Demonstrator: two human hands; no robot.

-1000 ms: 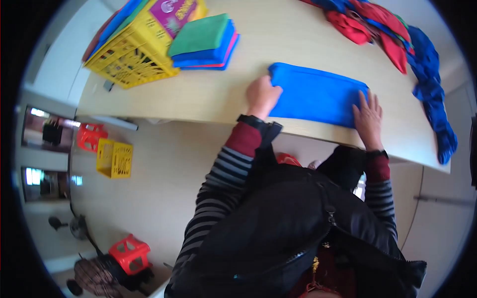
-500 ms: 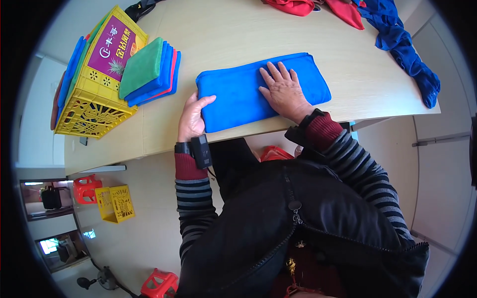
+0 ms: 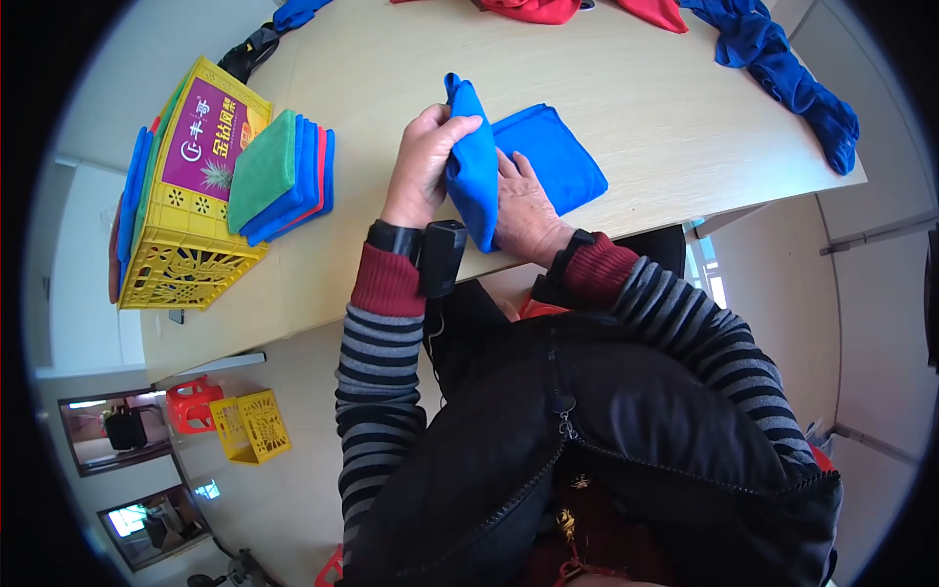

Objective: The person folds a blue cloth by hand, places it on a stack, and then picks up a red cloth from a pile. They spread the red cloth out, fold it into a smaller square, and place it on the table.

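A blue towel (image 3: 556, 157) lies near the table's front edge, its left part lifted and folding over toward the right. My left hand (image 3: 423, 161) grips that raised flap, thumb on the near side and fingers behind it. Flat on the lower layer rests my right hand (image 3: 528, 210), fingers stretched out and their tips partly covered by the flap. To the left, a stack of folded towels (image 3: 269, 176) in green, blue and red leans close to a yellow plastic crate (image 3: 186, 274).
Red cloth (image 3: 548, 8) and crumpled dark blue cloth (image 3: 782, 78) lie along the table's far and right edges. More towels hang over the crate's left side. On the floor at the left are a red stool (image 3: 193, 404) and another yellow crate (image 3: 251, 427).
My left hand has raised the towel's left end and carried it right and up, folding it over. My right hand has shifted left and nearer, still pressing flat. The view has tilted slightly.
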